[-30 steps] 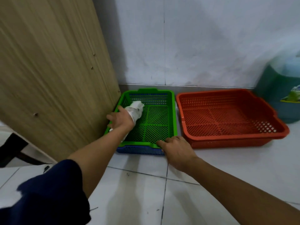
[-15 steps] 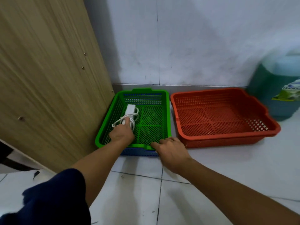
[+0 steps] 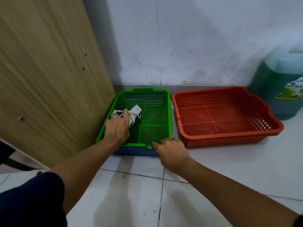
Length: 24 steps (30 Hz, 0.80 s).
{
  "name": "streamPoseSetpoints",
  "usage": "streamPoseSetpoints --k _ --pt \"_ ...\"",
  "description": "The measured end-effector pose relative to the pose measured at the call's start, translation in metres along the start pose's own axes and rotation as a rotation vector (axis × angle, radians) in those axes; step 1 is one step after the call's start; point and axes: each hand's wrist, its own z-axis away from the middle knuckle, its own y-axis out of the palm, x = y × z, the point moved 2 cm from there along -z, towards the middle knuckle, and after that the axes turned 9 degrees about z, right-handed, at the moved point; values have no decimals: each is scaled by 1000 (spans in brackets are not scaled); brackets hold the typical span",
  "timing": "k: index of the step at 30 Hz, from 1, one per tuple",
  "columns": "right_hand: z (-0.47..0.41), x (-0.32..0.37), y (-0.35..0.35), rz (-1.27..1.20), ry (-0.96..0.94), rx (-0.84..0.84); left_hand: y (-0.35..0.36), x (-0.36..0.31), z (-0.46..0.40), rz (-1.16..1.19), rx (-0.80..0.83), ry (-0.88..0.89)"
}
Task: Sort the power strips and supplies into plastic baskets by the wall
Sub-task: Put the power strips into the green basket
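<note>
Power strip [image 3: 133,114], white, with its cord looped around it, lies in the green basket [image 3: 168,112], in the left half toward the back, left of centre in the frame. The left hand [image 3: 117,128] reaches over the basket's near-left corner; its fingers curl loosely onto the cord coil, touching it, though I cannot tell whether they actually pinch it. The right hand [image 3: 172,151] sits at the basket's near-right corner, fingers bent and resting on the green rim, palm down.

Under the green basket a blue basket [image 3: 136,152] shows along the near edge, nested beneath it. Just to the right, almost touching, stands an orange basket [image 3: 229,136] with nothing visible inside. Both rows sit on the white tiled floor [image 3: 131,194] close to the white wall [image 3: 188,46]. A wood-grain panel [image 3: 49,71] fills the upper left of the frame, its edge right beside the green basket. At the far right a jug of green liquid [image 3: 278,89] with a partly readable label stands near the orange basket's back corner. A dark blue sleeve [image 3: 31,199] covers the left upper arm at lower left.
</note>
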Motion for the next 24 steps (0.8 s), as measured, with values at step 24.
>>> streamPoseSetpoints --k 24 --pt "1 1 1 17 9 -9 45 27 -12 554 401 -314"
